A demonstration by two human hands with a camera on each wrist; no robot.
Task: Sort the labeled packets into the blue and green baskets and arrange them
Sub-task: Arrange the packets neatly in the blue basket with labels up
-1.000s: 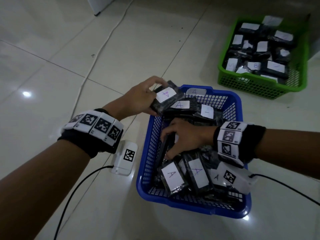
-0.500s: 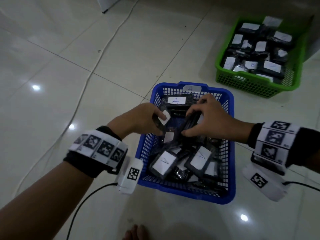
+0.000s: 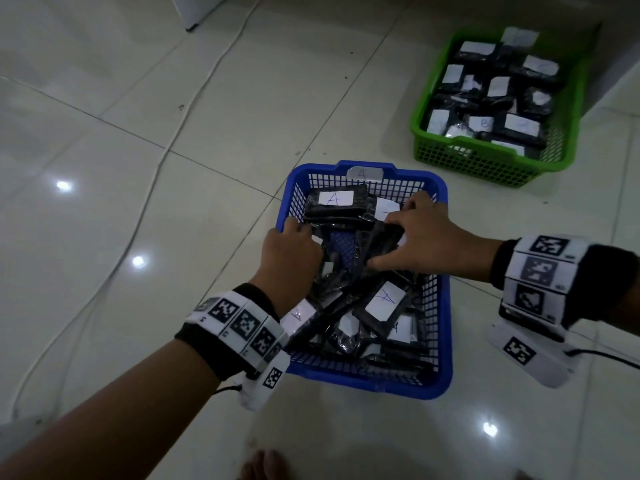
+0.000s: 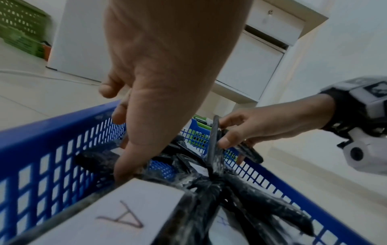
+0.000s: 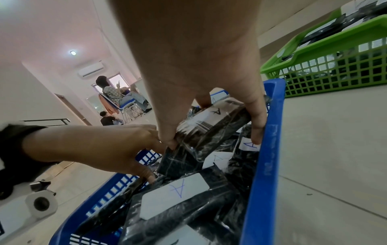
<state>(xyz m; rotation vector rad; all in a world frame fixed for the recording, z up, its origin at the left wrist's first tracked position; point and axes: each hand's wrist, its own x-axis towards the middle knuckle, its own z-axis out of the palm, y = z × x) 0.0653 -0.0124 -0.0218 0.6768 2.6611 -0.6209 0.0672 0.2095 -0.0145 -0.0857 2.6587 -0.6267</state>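
The blue basket (image 3: 367, 386) on the tiled floor holds several black wrapped packets with white "A" labels; one packet (image 3: 336, 202) lies flat at the far end. My right hand (image 3: 415, 237) grips a black packet (image 3: 384, 239) over the basket's middle; in the right wrist view this packet (image 5: 211, 127) sits tilted between thumb and fingers. My left hand (image 3: 292, 251) reaches down by the left wall, fingers curled on a dark packet (image 4: 94, 159). A patch of bare basket floor (image 3: 343, 244) shows between the hands. The green basket (image 3: 485, 164) at the far right is full of labelled packets.
A white cable (image 3: 166, 147) runs across the floor on the left. White furniture (image 3: 197, 8) stands at the top edge. Bare toes (image 3: 263, 465) show at the bottom. In the right wrist view a person (image 5: 113, 92) sits in a far room.
My right hand rose from the basket's middle to its far half and took hold of a packet. My left hand came in from the far left corner and sank beside the left wall.
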